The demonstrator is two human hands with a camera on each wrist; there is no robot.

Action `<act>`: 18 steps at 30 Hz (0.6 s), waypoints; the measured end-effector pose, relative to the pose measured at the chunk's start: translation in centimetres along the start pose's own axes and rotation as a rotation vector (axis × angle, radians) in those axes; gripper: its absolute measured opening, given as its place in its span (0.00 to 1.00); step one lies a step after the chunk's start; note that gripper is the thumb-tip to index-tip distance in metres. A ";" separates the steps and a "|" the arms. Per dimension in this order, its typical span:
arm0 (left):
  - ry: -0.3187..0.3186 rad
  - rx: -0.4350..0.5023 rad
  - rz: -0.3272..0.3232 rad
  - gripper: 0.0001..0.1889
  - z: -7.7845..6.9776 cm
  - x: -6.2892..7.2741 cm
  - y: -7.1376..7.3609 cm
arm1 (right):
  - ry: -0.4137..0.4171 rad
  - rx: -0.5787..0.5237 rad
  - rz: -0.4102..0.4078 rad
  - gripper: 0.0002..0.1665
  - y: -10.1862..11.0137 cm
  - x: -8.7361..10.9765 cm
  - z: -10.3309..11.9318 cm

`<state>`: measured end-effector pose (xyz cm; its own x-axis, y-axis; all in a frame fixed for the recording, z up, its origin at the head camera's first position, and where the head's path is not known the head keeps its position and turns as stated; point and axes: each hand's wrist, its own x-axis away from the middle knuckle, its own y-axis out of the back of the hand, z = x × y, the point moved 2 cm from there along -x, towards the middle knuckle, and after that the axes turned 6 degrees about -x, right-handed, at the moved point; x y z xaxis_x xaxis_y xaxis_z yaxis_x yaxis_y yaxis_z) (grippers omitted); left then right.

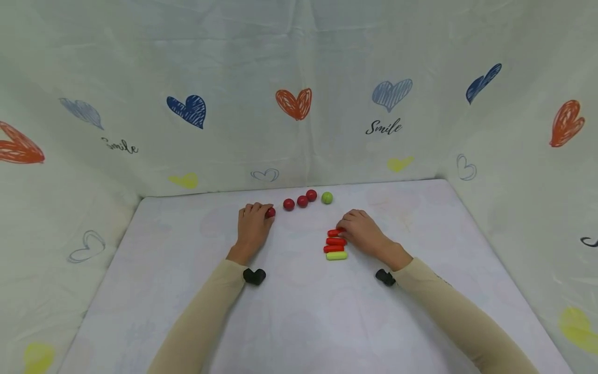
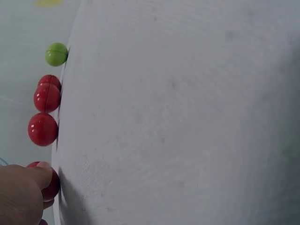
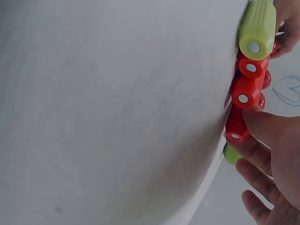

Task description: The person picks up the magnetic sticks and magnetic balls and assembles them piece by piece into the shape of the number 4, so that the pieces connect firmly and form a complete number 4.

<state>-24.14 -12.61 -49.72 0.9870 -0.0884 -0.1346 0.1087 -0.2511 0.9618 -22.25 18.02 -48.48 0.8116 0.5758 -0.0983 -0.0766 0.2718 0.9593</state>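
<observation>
Left hand point(image 1: 253, 228) with thumb and fingers drawn together in a pinch on a red ball point(image 1: 270, 212), near the far edge of the white bench point(image 1: 299, 322). To the right, a loose row of three further red balls point(image 1: 289, 204), the last two close together, then a green ball point(image 1: 327, 198) slightly apart. Right hand point(image 1: 364, 234) with thumb and fingers narrowed to a pinch on a red cylinder point(image 1: 334, 233), farthest in a close, flat-lying group of parallel pieces: next, two more red cylinders point(image 1: 336, 241); nearest to the wearer, a yellow-green cylinder point(image 1: 336, 256). In the left wrist view, thumb tip across the held ball, other fingers mostly hidden. In the right wrist view, a pale disc in the end of each cylinder, and remaining fingers loosely spread. Behind and beside the bench, a pale sheet point(image 1: 233, 67) printed with hearts and "Smile"; on both arms, beige sleeves point(image 1: 196, 322).
</observation>
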 end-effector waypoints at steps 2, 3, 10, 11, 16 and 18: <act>0.004 0.006 0.002 0.22 0.0 0.2 0.1 | -0.011 -0.002 0.002 0.11 0.1 -0.1 0.1; 0.005 0.007 0.000 0.22 0.0 0.3 0.1 | -0.014 -0.005 -0.002 0.12 0.2 -0.1 0.1; -0.004 0.027 -0.019 0.22 -0.3 1.7 0.0 | -0.014 0.005 -0.044 0.12 0.6 -0.5 0.8; -0.011 0.032 -0.022 0.22 -0.4 1.9 0.1 | -0.015 0.008 -0.046 0.13 0.7 -0.6 1.0; -0.043 0.072 -0.032 0.22 -1.1 3.3 0.4 | -0.016 -0.006 -0.039 0.13 0.8 -1.2 2.0; -0.050 0.088 -0.038 0.22 -1.4 3.8 0.5 | -0.012 -0.008 -0.031 0.14 0.7 -1.4 2.4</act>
<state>-20.20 -11.69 -49.36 0.9750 -0.1242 -0.1840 0.1326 -0.3390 0.9314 -22.10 15.57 -47.03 0.8207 0.5575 -0.1250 -0.0557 0.2959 0.9536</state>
